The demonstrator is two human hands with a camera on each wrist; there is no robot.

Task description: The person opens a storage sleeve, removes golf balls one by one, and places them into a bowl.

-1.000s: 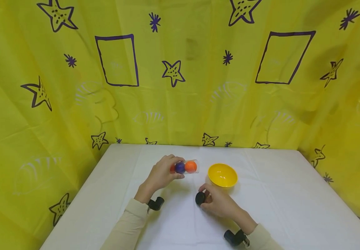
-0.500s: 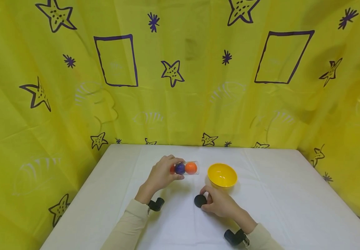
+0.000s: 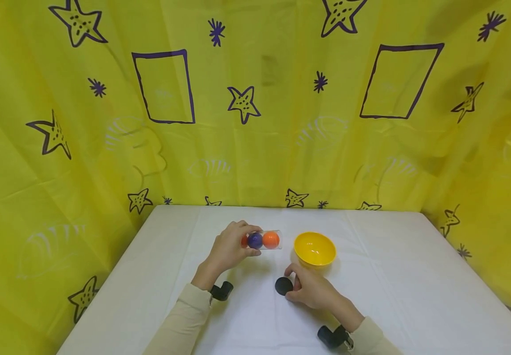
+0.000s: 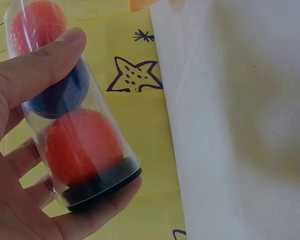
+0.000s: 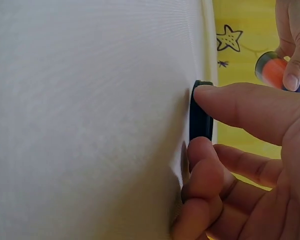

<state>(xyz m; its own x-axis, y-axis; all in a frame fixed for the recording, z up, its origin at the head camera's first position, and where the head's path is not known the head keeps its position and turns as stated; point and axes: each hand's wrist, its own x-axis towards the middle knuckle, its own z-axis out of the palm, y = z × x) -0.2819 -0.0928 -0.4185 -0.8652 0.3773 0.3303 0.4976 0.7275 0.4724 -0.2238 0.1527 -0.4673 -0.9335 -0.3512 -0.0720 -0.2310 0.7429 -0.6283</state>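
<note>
In the head view my left hand [image 3: 228, 249] grips a clear plastic tube [image 4: 103, 102] lying sideways above the table. Inside are an orange ball [image 3: 271, 240], a dark blue ball [image 3: 255, 240] and a red-orange ball [image 4: 84, 146]. The left wrist view shows a black cap [image 4: 110, 182] closing the hand-side end, while the tube's far end points right, uncapped. My right hand [image 3: 314, 288] pinches a round black cap [image 3: 284, 286] between thumb and fingers. That cap lies flat, right at the white tablecloth in the right wrist view.
A yellow bowl [image 3: 315, 249] stands just beyond my right hand, its inside bare. The white-covered table [image 3: 388, 276] meets a yellow patterned curtain [image 3: 246, 148] at the back and sides. Each wrist wears a small black camera [image 3: 332, 337].
The black cap in my right hand has turned from tilted to flat and moved slightly down toward the table's front. My left hand and the tube have barely moved.
</note>
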